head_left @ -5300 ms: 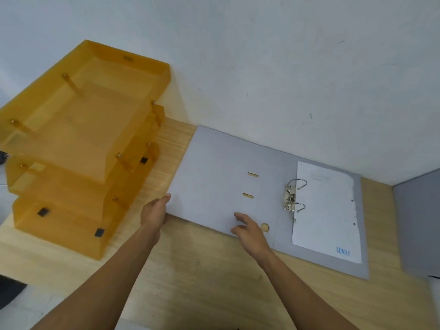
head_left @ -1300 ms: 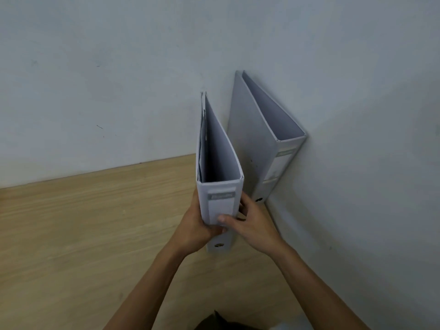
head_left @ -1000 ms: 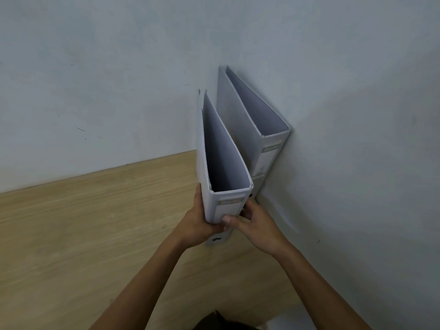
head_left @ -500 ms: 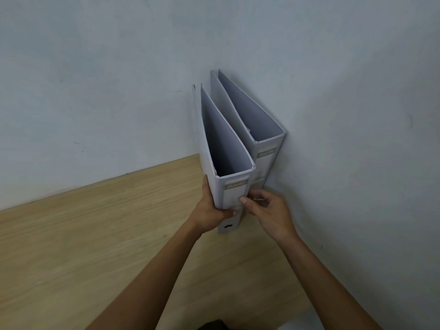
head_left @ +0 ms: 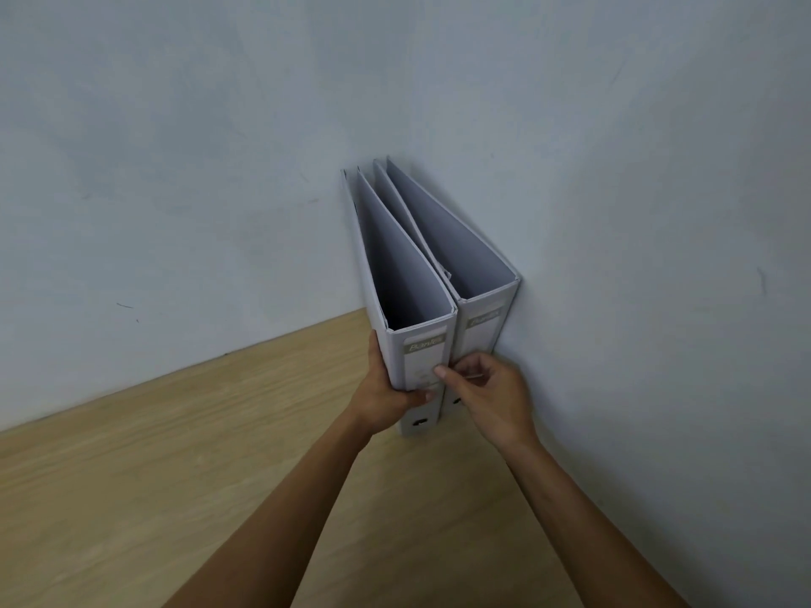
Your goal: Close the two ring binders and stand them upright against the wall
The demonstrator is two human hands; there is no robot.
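Two grey ring binders stand upright side by side in the corner of the wooden desk (head_left: 175,498), both closed, spines toward me. The right binder (head_left: 456,243) leans against the side wall (head_left: 658,256). The left binder (head_left: 397,265) touches it. My left hand (head_left: 386,392) grips the left binder's spine from the left, thumb across the front. My right hand (head_left: 487,392) pinches the right edge of that spine, its fingers over the lower spine of the right binder.
The pale back wall (head_left: 175,190) meets the side wall right behind the binders. Bare wooden desk stretches to the left and toward me.
I have pushed the left binder back and to the right, flush against the one in the corner. Both hands stayed on its spine.
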